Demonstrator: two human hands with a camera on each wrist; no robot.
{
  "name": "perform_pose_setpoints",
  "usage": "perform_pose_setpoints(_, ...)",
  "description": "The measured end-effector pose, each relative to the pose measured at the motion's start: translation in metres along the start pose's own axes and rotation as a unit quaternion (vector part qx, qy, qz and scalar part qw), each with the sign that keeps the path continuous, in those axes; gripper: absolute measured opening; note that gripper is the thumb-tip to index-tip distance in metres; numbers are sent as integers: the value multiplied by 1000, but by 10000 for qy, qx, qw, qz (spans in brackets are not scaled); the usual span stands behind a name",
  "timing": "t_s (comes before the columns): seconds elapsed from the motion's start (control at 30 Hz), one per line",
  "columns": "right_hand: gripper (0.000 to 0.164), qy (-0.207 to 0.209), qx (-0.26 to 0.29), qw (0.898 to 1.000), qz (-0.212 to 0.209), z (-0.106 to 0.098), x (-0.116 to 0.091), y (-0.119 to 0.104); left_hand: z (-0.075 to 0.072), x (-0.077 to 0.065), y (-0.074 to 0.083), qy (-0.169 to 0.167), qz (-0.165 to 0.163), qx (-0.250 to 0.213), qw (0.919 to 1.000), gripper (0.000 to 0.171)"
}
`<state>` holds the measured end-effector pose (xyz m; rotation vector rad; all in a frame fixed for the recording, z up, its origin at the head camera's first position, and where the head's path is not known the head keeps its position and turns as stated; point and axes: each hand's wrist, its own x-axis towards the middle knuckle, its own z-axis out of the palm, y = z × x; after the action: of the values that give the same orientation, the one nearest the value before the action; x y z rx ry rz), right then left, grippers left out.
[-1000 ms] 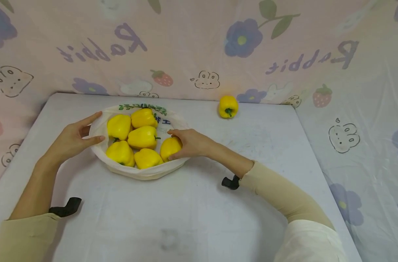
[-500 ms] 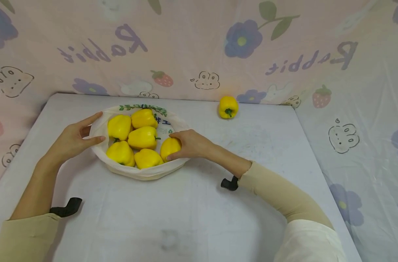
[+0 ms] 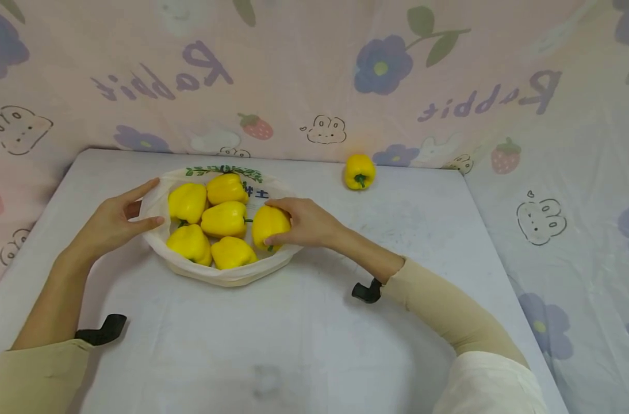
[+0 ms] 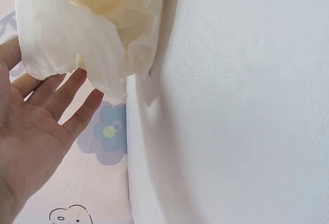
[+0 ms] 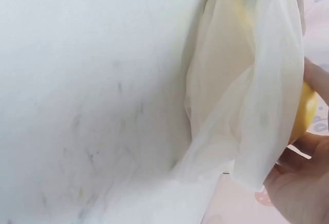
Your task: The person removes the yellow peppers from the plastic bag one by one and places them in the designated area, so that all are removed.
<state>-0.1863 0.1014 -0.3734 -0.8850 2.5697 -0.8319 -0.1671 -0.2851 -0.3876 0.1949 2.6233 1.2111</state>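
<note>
A white plastic bag [image 3: 225, 277] with a rolled-down rim lies spread on the table and contains several yellow bell peppers. My left hand [image 3: 119, 221] holds the bag's left rim, its thumb over the edge. In the left wrist view, the fingers of my left hand [image 4: 46, 116] meet the bag's side [image 4: 97, 44]. At the right inside the bag, my right hand [image 3: 309, 224] grips a yellow bell pepper [image 3: 265, 223], thumb in front and fingers behind. The right wrist view shows this pepper [image 5: 307, 108] partly hidden behind the bag's translucent wall [image 5: 272, 90].
One more yellow bell pepper [image 3: 359, 171] stands outside the bag, close to the table's back edge. The white table [image 3: 314, 322] meets a printed curtain [image 3: 294, 69] behind it. Black wrist mounts [image 3: 110, 329] stick out beside the forearms.
The right-hand pepper has risen slightly and turned, so its green stem now shows at the front. My right hand has shifted a little upward with it. The left hand stays on the rim.
</note>
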Motion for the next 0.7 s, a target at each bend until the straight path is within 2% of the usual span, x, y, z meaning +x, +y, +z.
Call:
perform_pose_setpoints(0.27, 80, 463, 718, 9959, -287, -8, -5, 6, 0, 0, 0, 5, 14, 17, 10000, 86)
perform_pose_setpoints(0.5, 79, 974, 548, 9933, -298, -20, -10, 8, 1, -1, 0, 33, 43, -45, 10000, 85)
perform_pose_setpoints(0.7, 79, 1058, 699, 9916, -256, -30, -14, 12, 0, -2, 1, 25, 3, 0, 10000, 85)
